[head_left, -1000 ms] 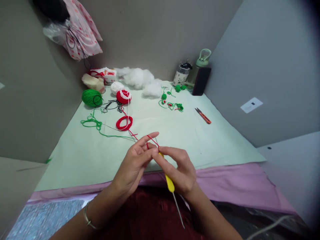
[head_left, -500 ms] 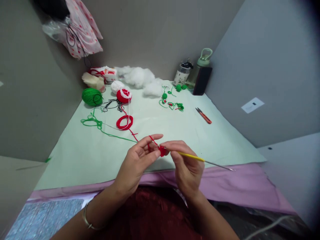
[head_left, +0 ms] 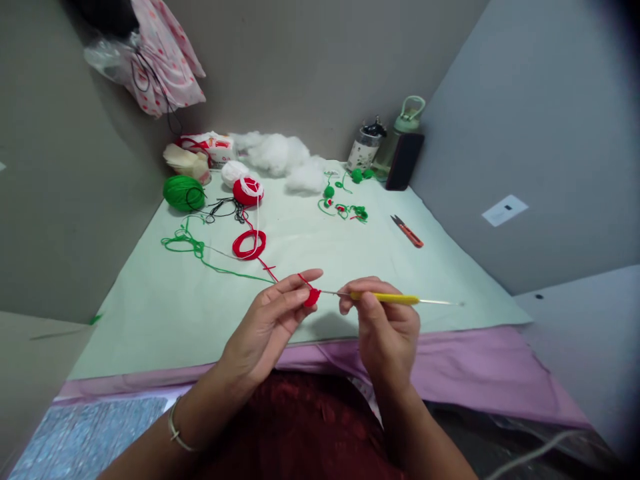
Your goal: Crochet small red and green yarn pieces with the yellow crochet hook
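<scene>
Between the thumb and fingers of my left hand (head_left: pixel 273 317) is a small red crochet piece (head_left: pixel 312 297). Red yarn runs over the raised index finger of that hand. My right hand (head_left: pixel 387 327) grips a crochet hook (head_left: pixel 385 297) by its yellow handle, with a metal shaft sticking out at each end. The hook's left tip meets the right edge of the red piece. From my left hand the red yarn leads back to a loose red coil (head_left: pixel 249 245) on the table. A green strand (head_left: pixel 235 272) also ends near this hand.
Green (head_left: pixel 184 193) and red (head_left: pixel 248 191) yarn balls lie at the back left, beside tangled black cord (head_left: pixel 225 211). White stuffing (head_left: pixel 277 155) lines the back wall. Small green crochet pieces (head_left: pixel 345 207), orange thread snips (head_left: pixel 407 231), a phone (head_left: pixel 405 162) and a bottle (head_left: pixel 407 120) are to the right.
My right hand has moved right, away from the left, and the hook is now nearly level, its metal shaft exposed. The red piece has shifted slightly left in my left hand.
</scene>
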{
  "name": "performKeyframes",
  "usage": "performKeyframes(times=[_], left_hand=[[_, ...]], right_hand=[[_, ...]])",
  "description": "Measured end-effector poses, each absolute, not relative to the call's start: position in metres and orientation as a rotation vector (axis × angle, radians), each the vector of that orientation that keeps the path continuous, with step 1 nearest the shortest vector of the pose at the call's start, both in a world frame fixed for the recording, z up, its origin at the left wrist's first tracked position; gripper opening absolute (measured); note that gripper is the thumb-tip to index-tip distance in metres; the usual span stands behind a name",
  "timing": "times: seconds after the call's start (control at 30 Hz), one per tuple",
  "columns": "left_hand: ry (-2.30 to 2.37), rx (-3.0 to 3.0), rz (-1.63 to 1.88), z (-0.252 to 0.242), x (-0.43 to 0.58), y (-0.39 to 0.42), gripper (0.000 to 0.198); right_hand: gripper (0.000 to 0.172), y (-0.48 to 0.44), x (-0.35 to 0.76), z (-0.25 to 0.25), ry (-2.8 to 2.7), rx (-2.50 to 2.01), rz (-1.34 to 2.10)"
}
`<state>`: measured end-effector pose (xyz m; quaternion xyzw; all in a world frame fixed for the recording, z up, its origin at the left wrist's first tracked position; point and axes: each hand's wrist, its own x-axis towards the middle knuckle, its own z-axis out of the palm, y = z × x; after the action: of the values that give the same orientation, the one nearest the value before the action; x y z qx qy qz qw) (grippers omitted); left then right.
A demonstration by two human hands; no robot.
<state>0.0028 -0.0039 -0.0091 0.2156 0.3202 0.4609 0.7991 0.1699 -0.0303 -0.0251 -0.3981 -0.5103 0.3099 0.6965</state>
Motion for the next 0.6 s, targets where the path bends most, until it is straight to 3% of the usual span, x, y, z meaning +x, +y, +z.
performKeyframes(times=[0.17, 0.27, 0.37, 0.43, 0.6], left_hand=[[0.733, 0.645, 1.109, -0.009, 0.008, -0.011, 0.035], [0.724, 0.655, 1.137, -0.007, 0.014, -0.017, 0.048], [0.670, 0.492, 1.012, -0.006, 0.015, -0.017, 0.050], [0.634, 0.416, 0.935, -0.007, 0.014, -0.012, 0.045], [0.669, 0.435, 0.980, -0.011, 0.005, -0.002, 0.029]], right_hand=[[0.017, -0.029, 0.168, -0.025, -1.164, -0.842, 0.804], [0.023, -0.035, 0.163, -0.033, -1.475, -0.953, 0.359], [0.041, -0.038, 0.162, -0.041, -1.653, -0.947, 0.008], [0.039, -0.037, 0.164, -0.041, -1.584, -0.937, 0.086], [0.018, -0.028, 0.172, -0.028, -1.171, -0.911, 0.564]])
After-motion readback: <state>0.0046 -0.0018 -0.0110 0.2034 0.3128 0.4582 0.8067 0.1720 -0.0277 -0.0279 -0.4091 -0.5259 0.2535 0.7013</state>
